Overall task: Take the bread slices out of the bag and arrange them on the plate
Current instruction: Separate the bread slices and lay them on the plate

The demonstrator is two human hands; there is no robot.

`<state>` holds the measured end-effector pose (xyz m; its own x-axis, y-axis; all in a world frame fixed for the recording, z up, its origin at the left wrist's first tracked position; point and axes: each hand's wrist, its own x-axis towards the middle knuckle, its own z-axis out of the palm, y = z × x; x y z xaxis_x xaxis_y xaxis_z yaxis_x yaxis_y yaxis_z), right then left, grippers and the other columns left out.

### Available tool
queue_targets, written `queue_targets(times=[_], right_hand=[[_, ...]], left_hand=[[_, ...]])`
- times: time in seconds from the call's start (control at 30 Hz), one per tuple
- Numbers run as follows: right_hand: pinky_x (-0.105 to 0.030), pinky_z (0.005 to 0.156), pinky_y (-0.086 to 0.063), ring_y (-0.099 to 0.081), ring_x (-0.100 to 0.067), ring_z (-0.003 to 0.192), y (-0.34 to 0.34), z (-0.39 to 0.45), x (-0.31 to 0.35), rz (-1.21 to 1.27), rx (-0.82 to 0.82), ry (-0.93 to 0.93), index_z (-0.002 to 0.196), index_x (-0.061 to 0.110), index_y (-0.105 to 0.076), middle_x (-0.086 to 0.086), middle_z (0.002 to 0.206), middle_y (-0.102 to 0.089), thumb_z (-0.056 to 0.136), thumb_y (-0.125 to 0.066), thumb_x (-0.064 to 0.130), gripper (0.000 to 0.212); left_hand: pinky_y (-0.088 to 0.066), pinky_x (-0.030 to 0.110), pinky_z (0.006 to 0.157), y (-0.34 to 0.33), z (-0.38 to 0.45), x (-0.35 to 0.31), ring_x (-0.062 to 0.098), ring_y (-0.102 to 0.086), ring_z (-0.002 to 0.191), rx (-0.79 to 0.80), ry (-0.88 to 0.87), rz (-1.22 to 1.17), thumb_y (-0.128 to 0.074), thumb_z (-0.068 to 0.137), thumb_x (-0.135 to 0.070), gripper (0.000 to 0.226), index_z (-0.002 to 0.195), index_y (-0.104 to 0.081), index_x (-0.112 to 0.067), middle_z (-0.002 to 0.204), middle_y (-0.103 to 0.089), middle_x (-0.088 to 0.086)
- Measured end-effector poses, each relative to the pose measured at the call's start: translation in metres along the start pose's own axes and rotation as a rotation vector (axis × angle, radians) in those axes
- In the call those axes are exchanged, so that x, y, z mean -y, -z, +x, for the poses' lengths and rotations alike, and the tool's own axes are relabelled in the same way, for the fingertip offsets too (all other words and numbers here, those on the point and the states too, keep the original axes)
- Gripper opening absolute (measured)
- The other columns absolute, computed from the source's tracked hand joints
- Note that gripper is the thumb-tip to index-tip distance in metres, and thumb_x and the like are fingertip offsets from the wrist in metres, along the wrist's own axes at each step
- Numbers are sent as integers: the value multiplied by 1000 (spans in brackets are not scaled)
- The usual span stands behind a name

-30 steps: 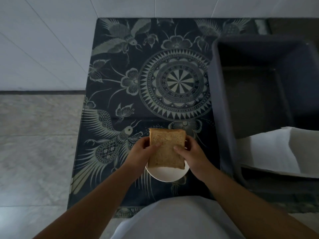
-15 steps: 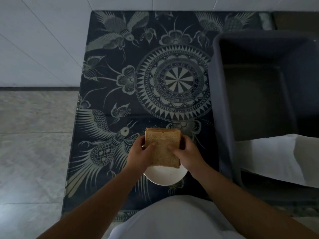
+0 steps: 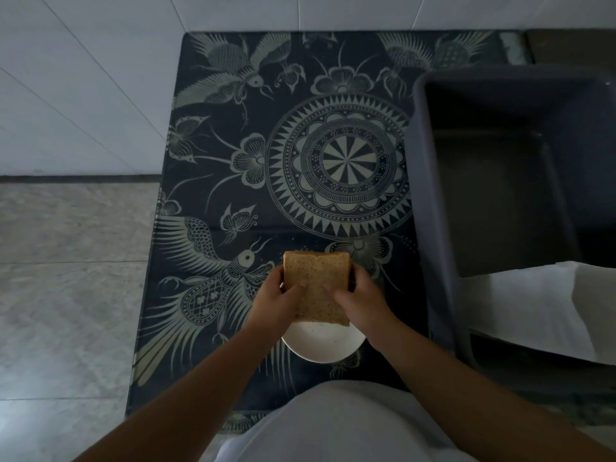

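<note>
A stack of brown bread slices (image 3: 316,285) is held over the small white plate (image 3: 321,345) near the front of the table. My left hand (image 3: 278,301) grips the stack's left side and my right hand (image 3: 358,303) grips its right side, thumbs on top. The plate's near rim shows below the bread; its far part is hidden. The white bag (image 3: 540,308) lies at the right, partly inside the grey bin.
A dark patterned cloth (image 3: 266,161) covers the table. A large dark grey plastic bin (image 3: 430,195) stands at the right. White tiled wall at the back and left, grey floor tiles on the left.
The bread stack and both hands stay over the plate, shifted slightly; the view has tilted a little. Both hands keep their grip.
</note>
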<state>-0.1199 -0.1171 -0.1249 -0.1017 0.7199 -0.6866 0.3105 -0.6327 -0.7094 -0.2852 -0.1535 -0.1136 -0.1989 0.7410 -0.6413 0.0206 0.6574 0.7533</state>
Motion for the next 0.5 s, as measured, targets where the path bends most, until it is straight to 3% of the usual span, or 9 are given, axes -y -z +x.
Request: queue_targets(times=[0.1,0.2,0.27,0.37,0.5], right_hand=[[-48,95,-54,-59,-20,113,1,1,2,-43,-11,-6,138,29,-47,-1,128,-57,84,-72,27,60],[-48,96,-53,-58,-21,114,0,-1,3,-87,-20,2,140,28,-46,-3,133,-54,84,-71,28,61],[-47,97,-53,-57,-21,116,-1,-3,3,-106,-32,5,143,27,-45,-3,136,-52,84,-70,28,64],[-43,94,-54,-55,-21,117,-4,-6,3,-140,-57,20,145,24,-42,-5,137,-48,84,-69,24,66],[-47,98,-53,-51,-25,122,-7,-11,3,-149,-82,15,148,22,-39,-6,139,-43,84,-71,23,71]], left_hand=[[-56,35,72,-1,1,0,17,-66,94,-7,12,14,-59,92,-24,35,126,-55,-20,108,-66,-2],[-51,28,70,-4,2,1,15,-62,96,-44,-6,102,-60,90,-26,43,131,-50,-19,111,-60,-3],[-49,33,78,-6,2,3,21,-54,108,-54,-11,195,-60,87,-28,56,139,-43,-18,124,-47,2],[-52,42,87,-10,1,3,23,-50,111,-46,2,211,-60,82,-33,68,144,-38,-19,128,-40,3],[-45,36,82,-13,-1,3,18,-45,108,-62,8,204,-60,82,-31,69,145,-33,-22,125,-35,-1]])
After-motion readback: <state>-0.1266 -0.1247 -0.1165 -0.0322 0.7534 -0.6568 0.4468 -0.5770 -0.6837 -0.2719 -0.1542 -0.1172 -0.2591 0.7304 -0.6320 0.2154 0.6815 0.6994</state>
